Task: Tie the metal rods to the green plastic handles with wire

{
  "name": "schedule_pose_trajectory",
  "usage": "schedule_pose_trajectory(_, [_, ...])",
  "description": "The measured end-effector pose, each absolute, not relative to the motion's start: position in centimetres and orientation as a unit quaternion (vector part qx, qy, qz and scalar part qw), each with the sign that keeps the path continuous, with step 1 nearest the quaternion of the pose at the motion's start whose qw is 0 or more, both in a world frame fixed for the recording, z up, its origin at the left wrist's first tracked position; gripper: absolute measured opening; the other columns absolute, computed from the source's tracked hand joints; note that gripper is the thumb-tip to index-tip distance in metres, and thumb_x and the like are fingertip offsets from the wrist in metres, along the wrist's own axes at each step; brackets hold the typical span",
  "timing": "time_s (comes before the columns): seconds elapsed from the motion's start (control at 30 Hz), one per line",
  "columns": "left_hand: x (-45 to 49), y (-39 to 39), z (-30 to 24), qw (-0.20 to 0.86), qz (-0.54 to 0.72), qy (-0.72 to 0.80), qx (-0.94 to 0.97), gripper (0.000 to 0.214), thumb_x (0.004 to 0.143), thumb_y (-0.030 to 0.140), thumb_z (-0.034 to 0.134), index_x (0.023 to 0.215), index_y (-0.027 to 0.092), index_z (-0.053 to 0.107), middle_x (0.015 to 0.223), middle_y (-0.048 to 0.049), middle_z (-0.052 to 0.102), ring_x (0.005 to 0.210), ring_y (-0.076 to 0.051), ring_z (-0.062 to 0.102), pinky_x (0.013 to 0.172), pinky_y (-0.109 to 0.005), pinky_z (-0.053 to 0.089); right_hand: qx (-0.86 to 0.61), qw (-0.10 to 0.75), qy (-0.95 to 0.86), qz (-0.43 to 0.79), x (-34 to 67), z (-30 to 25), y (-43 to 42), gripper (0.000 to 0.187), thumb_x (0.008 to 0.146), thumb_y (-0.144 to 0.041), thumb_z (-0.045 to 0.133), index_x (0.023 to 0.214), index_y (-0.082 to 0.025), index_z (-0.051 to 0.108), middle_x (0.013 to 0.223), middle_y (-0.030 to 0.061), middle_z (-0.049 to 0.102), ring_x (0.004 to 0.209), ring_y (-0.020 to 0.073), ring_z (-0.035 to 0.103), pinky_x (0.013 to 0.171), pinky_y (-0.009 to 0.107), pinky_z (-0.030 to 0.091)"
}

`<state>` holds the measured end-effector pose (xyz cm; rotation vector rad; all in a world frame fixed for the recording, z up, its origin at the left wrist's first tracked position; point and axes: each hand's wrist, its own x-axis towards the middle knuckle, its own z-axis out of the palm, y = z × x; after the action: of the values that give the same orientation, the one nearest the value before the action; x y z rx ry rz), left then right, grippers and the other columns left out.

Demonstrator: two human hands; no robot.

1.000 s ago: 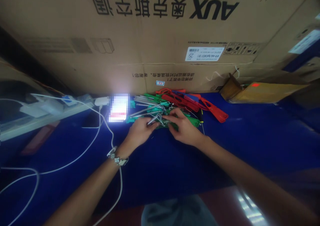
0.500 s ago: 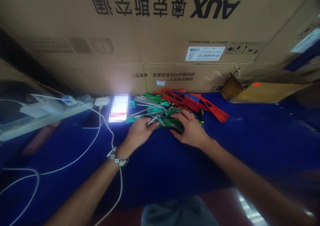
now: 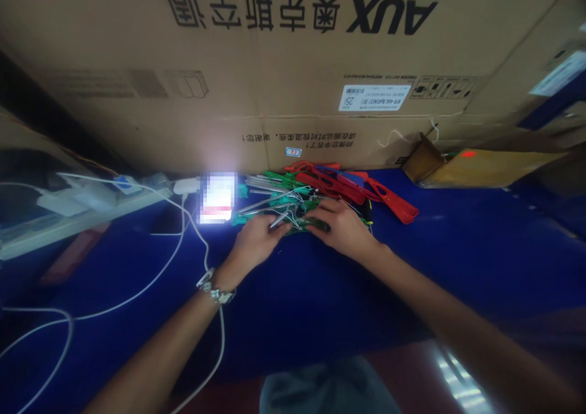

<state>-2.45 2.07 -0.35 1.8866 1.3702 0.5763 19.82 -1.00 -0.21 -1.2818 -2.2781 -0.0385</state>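
Observation:
In the head view, my left hand [image 3: 257, 238] is closed, thumb and fingers around a slim metal rod [image 3: 278, 221] at the near edge of a pile. My right hand [image 3: 344, 226] is curled over a dark green piece [image 3: 320, 223], its thumb below and its fingers above. Thin white wires [image 3: 300, 217] lie in the gap between both hands. Behind them is the heap of green pieces with silvery rods [image 3: 270, 185]. Red plastic pieces with loop-shaped openings [image 3: 396, 201] lie behind and to the right. Finer details of the held pieces are blurred.
A large cardboard box [image 3: 274, 84] stands along the back of the blue table [image 3: 293, 304]. Left of the pile glows a bright screen [image 3: 218, 197], its picture blurred out. White cables [image 3: 158, 273] run across the left side. A yellow-brown carton piece [image 3: 485, 168] lies at right.
My right hand has shifted slightly up and left, and its thumb has come closer to its fingers over the dark green piece. The left hand has stayed in place.

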Motion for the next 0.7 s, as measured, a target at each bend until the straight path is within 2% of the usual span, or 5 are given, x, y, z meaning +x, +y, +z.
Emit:
schedule_pose_trajectory(0.2, [-2.4, 2.0, -0.2, 0.358, 0.216, 0.539, 0.731, 0.032, 0.082, 0.044, 0.061, 0.061, 0.020, 0.057, 0.052, 0.0025, 0.046, 0.055, -0.014, 0.044, 0.052, -0.027, 0.025, -0.461, 0.286, -0.838, -0.051, 20.3, -1.8, -1.4, 0.022, 0.096, -0.032, 0.063, 0.110, -0.022, 0.076, 0.095, 0.0087, 0.064, 0.089, 0.0220, 0.063, 0.079, 0.039, 0.052])
schedule_pose_trajectory(0.4, [-2.4, 1.9, 0.1, 0.358, 0.206, 0.541, 0.733, 0.033, 0.083, 0.045, 0.061, 0.061, 0.020, 0.056, 0.053, 0.0022, 0.046, 0.055, -0.014, 0.043, 0.052, -0.027, 0.025, -0.453, 0.317, -0.833, -0.031, 20.4, -2.2, -1.2, 0.022, 0.094, -0.026, 0.064, 0.114, -0.025, 0.075, 0.101, 0.0084, 0.064, 0.095, 0.0230, 0.062, 0.080, 0.041, 0.050])
schedule_pose_trajectory(0.57, [-2.4, 2.0, 0.0, 0.365, 0.211, 0.537, 0.731, 0.034, 0.082, 0.043, 0.062, 0.058, 0.020, 0.053, 0.052, 0.0024, 0.046, 0.053, -0.014, 0.041, 0.052, -0.028, 0.023, -0.450, 0.300, -0.839, -0.064, 20.2, -1.7, -1.4, 0.021, 0.097, -0.027, 0.060, 0.112, -0.022, 0.073, 0.099, 0.0090, 0.069, 0.095, 0.0245, 0.063, 0.080, 0.042, 0.050])
schedule_pose_trajectory(0.7, [-2.4, 2.0, 0.0, 0.375, 0.216, 0.540, 0.722, 0.032, 0.081, 0.041, 0.064, 0.058, 0.020, 0.055, 0.052, 0.0021, 0.047, 0.053, -0.014, 0.041, 0.053, -0.028, 0.023, -0.432, 0.295, -0.851, -0.053, 20.1, -1.3, -1.6, 0.029, 0.101, -0.027, 0.051, 0.124, -0.019, 0.066, 0.100, 0.0106, 0.072, 0.090, 0.0232, 0.066, 0.081, 0.041, 0.052])
